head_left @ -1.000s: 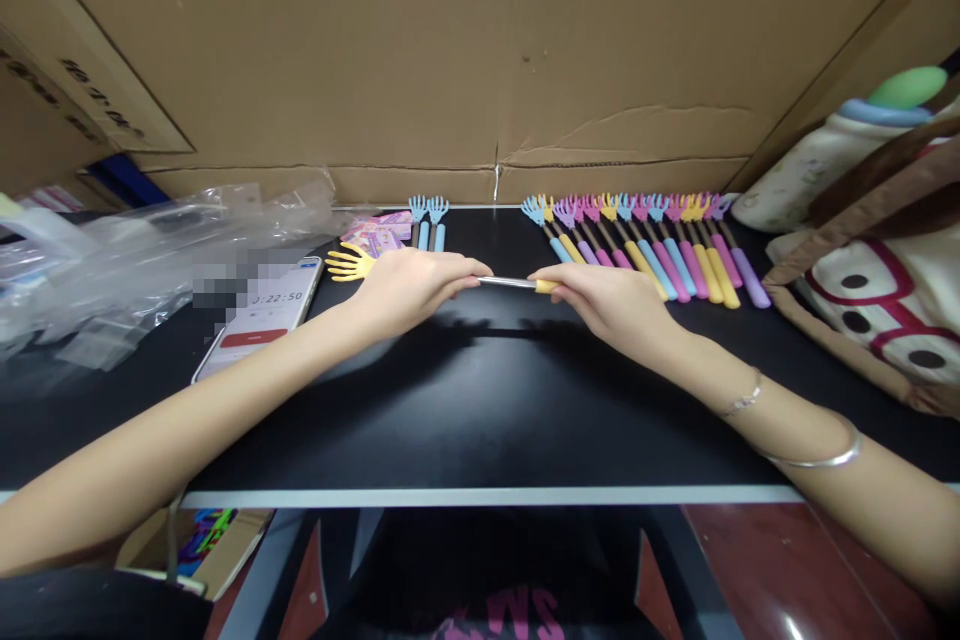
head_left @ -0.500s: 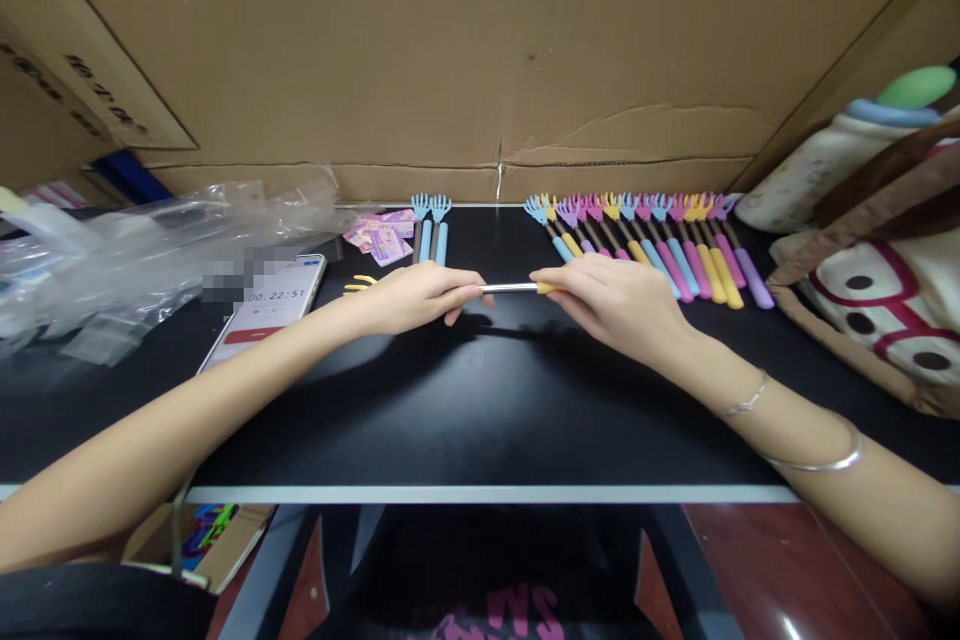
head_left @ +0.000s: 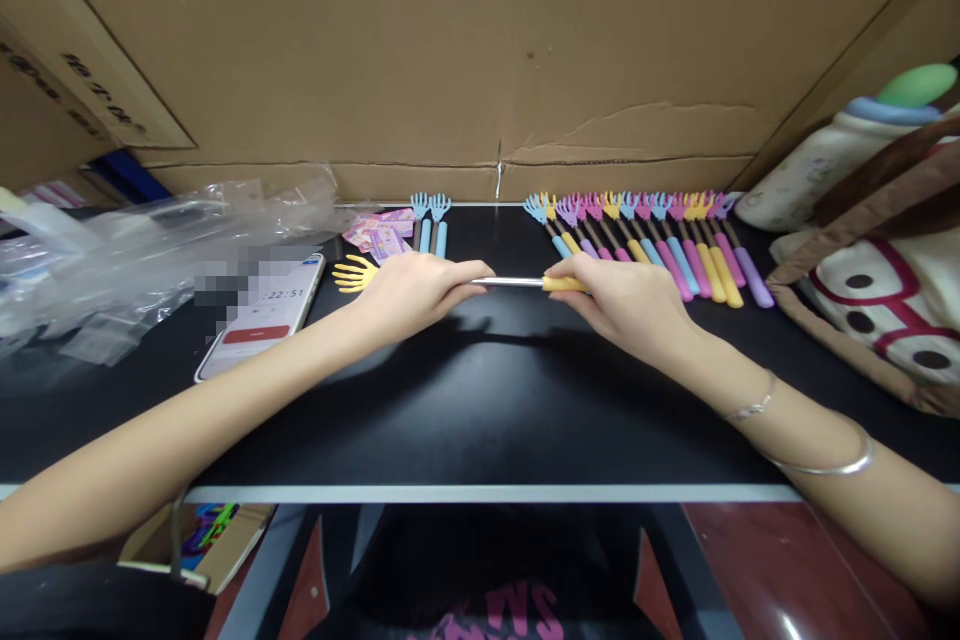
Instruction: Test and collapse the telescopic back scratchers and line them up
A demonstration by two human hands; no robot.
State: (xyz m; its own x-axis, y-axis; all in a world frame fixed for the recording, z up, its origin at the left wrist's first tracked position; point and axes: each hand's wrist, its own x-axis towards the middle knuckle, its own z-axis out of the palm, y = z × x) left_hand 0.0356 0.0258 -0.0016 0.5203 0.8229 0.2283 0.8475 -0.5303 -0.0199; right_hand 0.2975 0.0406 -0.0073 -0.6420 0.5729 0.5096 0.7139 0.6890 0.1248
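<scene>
Between my two hands a yellow back scratcher (head_left: 517, 281) with a metal rod is held level above the black table. My left hand (head_left: 420, 292) is closed around the rod near its head, and yellow claw fingers stick out past the wrist side. My right hand (head_left: 622, 295) grips the yellow handle, part of which shows at the fingertips. Two blue back scratchers (head_left: 440, 230) lie beyond my left hand. Behind my right hand is a row of several back scratchers (head_left: 679, 240) in blue, yellow, pink and purple, partly hidden by that hand.
Left of my hands lie a phone (head_left: 262, 320) showing a timer, clear plastic bags (head_left: 187, 230) and small pink printed cards (head_left: 382, 232). A cardboard wall (head_left: 480, 50) closes off the back. On the right stand a white bottle (head_left: 832, 165) and a fabric bag (head_left: 885, 300).
The yellow claw head now shows more fully beside my left wrist. More of the yellow handle shows at my right hand, which has shifted slightly right.
</scene>
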